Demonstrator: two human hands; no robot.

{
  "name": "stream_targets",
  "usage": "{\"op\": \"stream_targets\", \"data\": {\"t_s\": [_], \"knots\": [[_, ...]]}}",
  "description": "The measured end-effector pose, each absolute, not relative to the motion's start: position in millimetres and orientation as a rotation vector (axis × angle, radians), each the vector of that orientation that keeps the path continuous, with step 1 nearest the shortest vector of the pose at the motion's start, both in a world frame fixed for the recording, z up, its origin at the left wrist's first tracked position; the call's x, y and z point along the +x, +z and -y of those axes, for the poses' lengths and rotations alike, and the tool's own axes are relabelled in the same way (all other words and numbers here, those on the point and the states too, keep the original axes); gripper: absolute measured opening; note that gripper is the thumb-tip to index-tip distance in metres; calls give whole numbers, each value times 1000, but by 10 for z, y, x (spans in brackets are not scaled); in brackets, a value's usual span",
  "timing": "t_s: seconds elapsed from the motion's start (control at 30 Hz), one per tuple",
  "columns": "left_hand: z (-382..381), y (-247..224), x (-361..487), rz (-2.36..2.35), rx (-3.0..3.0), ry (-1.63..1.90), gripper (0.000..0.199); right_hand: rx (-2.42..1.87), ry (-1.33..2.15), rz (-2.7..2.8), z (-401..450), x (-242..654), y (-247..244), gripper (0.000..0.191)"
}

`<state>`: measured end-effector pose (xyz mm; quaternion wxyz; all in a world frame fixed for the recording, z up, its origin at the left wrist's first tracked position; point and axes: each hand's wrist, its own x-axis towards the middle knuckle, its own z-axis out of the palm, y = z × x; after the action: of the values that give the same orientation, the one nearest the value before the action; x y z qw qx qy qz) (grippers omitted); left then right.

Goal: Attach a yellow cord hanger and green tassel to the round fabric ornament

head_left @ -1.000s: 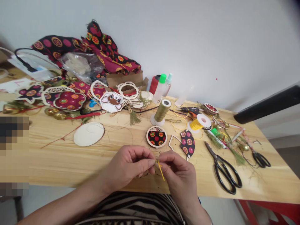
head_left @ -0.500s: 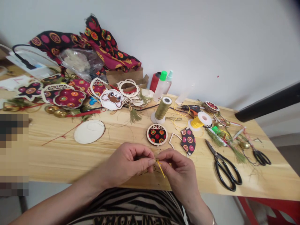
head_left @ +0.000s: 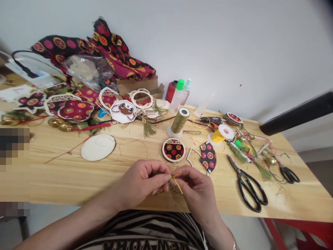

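Note:
A short yellow cord shows between my hands near the table's front edge. My left hand pinches the cord's knotted end between thumb and forefinger. From the right, my right hand is closed on the same cord, its fingertips almost touching the left ones. Part of what lies under the fingers is hidden. Just beyond the hands is a round ornament with a pale frame and patterned fabric. A fan-shaped fabric piece lies to its right, beside a thin pale frame.
Black scissors lie at the right. Behind the round ornament stand an olive thread spool and a yellow cord spool. A white oval lies at the left. Ornaments, patterned fabric and bottles fill the back.
The hands remain together on the yellow cord, with small finger movements. More of the cord's knotted part shows between the fingertips. The whole view has shifted slightly.

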<state>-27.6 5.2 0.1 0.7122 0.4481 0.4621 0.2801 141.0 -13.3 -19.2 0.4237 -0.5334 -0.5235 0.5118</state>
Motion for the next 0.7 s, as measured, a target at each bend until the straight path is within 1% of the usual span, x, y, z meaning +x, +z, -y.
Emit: {"op": "stream_targets", "data": {"t_s": [0.17,0.43,0.7], "knots": [[-35,-12,-280,-984,992,657,17,-1311,1342,1215,142,1376,-188,3],[-16,-17,-254,-947,951,690,16,-1174,1512,1038,147,1340,-181,7],[-6,-36,-247,-933,966,700,18,-1127,1596,967,149,1310,-140,14]]}}
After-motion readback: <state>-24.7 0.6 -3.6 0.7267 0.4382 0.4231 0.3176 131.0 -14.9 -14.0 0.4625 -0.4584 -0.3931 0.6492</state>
